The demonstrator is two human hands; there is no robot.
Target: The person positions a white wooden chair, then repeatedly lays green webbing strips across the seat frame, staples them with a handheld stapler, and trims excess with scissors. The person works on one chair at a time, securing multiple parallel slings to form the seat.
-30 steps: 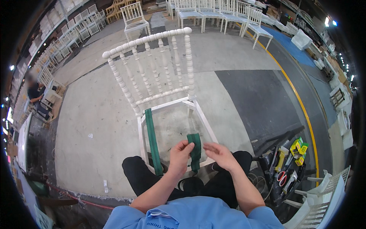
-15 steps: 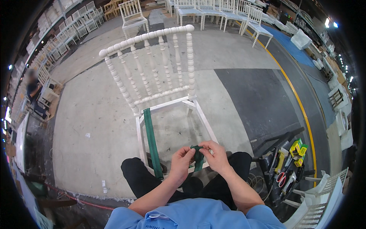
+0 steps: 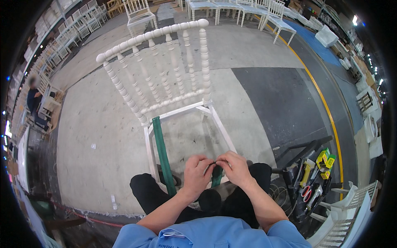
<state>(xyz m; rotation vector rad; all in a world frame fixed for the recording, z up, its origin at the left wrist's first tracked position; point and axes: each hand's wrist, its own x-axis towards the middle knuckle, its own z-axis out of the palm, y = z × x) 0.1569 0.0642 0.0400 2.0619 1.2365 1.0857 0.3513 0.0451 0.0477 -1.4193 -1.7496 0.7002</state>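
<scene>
In front of me stands a white chair frame (image 3: 222, 127) with a turned spindle back (image 3: 154, 37) and an unfilled seat opening. A green webbing strap (image 3: 163, 156) runs along the left side of the seat, from the rear rail to the front one. Over the front rail, my left hand (image 3: 196, 175) and my right hand (image 3: 235, 169) meet with fingertips pinched on a second green strap (image 3: 216, 177). Its upper end is gathered between them and mostly covered by the fingers. The lower part hangs down at the front rail between my knees.
To my right, a black stand (image 3: 294, 177) holds red-handled scissors (image 3: 306, 193), a yellow-handled tool (image 3: 306, 173) and yellow-green boxes (image 3: 326, 159). White chairs (image 3: 278, 20) line the back. Another person (image 3: 35, 99) sits far left. A white chair (image 3: 347, 215) is at lower right.
My left hand has turned, its fingers curling over, and both hands have drawn closer together on the strap. Less of the strap's gathered end shows now. The view has shifted slightly.
</scene>
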